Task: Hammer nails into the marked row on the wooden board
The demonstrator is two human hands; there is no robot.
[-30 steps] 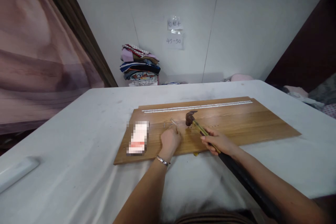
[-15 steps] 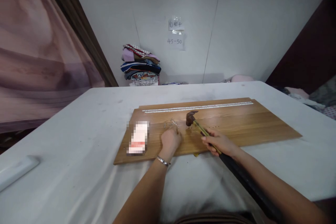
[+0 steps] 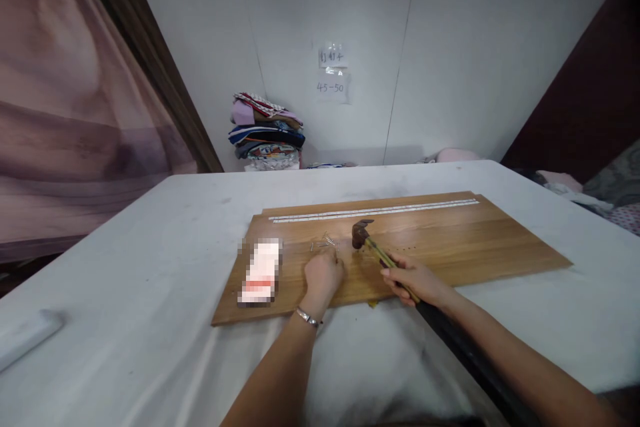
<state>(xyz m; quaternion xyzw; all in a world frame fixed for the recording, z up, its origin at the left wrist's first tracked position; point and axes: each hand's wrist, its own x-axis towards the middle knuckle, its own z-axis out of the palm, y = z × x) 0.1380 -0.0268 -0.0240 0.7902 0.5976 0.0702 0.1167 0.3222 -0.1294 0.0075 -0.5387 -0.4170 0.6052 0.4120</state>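
Observation:
A wooden board [image 3: 475, 240] lies on a white-covered table [image 3: 150, 267]. My right hand [image 3: 415, 277] is closed round the yellow handle of a hammer [image 3: 367, 243], whose dark head rests on the board. My left hand [image 3: 324, 273] is curled on the board just short of a small heap of loose nails [image 3: 324, 241]; its fingertips are pinched, and what they hold is too small to make out. A bracelet sits on my left wrist.
A blurred white and red pack [image 3: 260, 272] lies on the board's left end. A pale strip [image 3: 373, 211] runs along the board's far edge. A white object [image 3: 25, 337] sits at the table's left edge. Folded clothes [image 3: 265, 133] are stacked against the wall behind.
The view has shifted slightly, so everything sits a little lower in the frame. Both hands and the hammer have kept their places on the board.

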